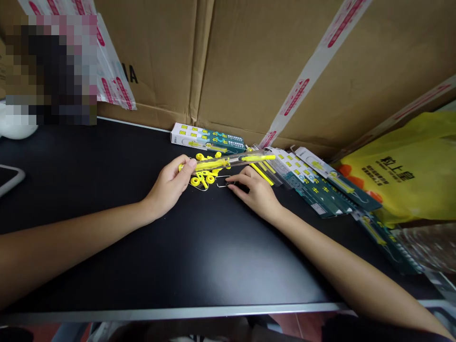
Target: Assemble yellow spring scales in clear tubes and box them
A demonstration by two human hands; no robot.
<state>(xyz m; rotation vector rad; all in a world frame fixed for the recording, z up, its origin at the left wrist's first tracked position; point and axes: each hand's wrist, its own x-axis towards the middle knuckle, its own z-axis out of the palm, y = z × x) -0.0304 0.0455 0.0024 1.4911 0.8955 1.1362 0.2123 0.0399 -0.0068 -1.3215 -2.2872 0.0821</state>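
My left hand (171,183) is closed around the yellow end of a clear tubular spring scale (213,164), held above the table and pointing right. Yellow rods and a metal part show inside the tube. My right hand (254,190) pinches a bent wire hook (221,185) with a small dark spring on it, close to the tabletop. Between and behind the hands lies a pile of yellow plastic parts (203,180), some ring-shaped, partly hidden by the tube. More clear tubes and yellow rods (261,173) lie just behind my right hand.
A printed box (206,137) lies at the back of the black table (199,266). Several flattened boxes (313,180) overlap at the right, beside a yellow bag (399,166). Large cardboard (249,61) stands behind. A phone-like object (9,178) sits at the left edge.
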